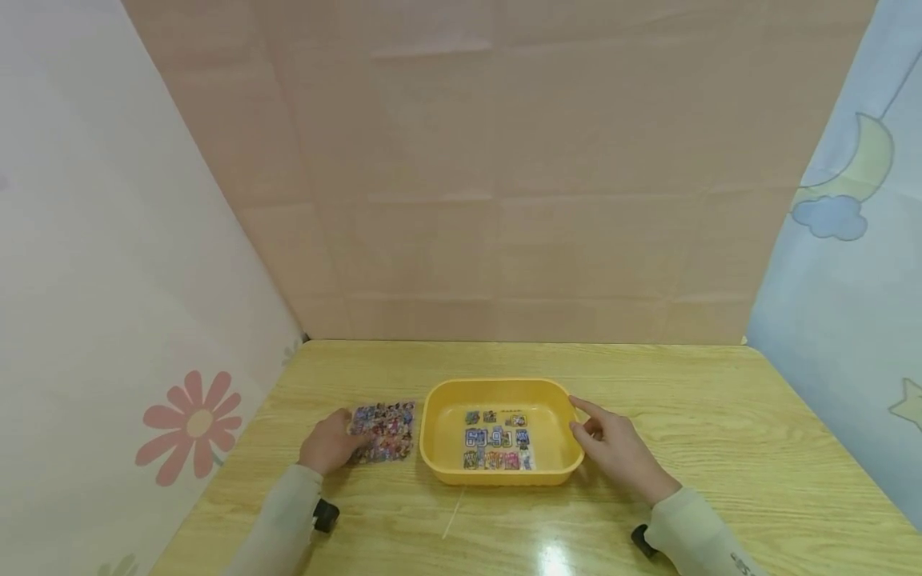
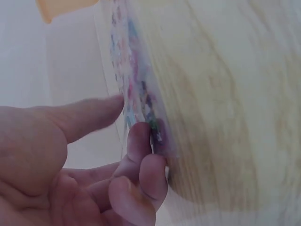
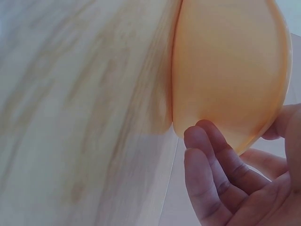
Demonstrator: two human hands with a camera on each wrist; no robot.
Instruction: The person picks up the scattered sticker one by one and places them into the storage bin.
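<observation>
A yellow plastic basin (image 1: pixel 502 478) stands on the wooden table, with a clear sheet of small printed stickers (image 1: pixel 497 439) lying on its floor. At its right end my right hand (image 1: pixel 615 450) holds the rim, thumb over the top and the other fingers along the outer wall (image 3: pixel 225 70). To the left of the basin lies a thin stack of colourful cartoon sticker sheets (image 1: pixel 389 432). My left hand (image 1: pixel 331 442) grips the stack's left edge. In the left wrist view the thumb (image 2: pixel 101 113) lies against the upper side and curled fingertips meet the edge of the sheets (image 2: pixel 141 89).
The wooden table (image 1: pixel 720 432) runs up to a beige paper backdrop (image 1: pixel 497 176). Printed cloths hang at both sides, with a red flower (image 1: pixel 198 424) on the left one. A thin pale strip (image 1: pixel 454 514) lies in front of the basin.
</observation>
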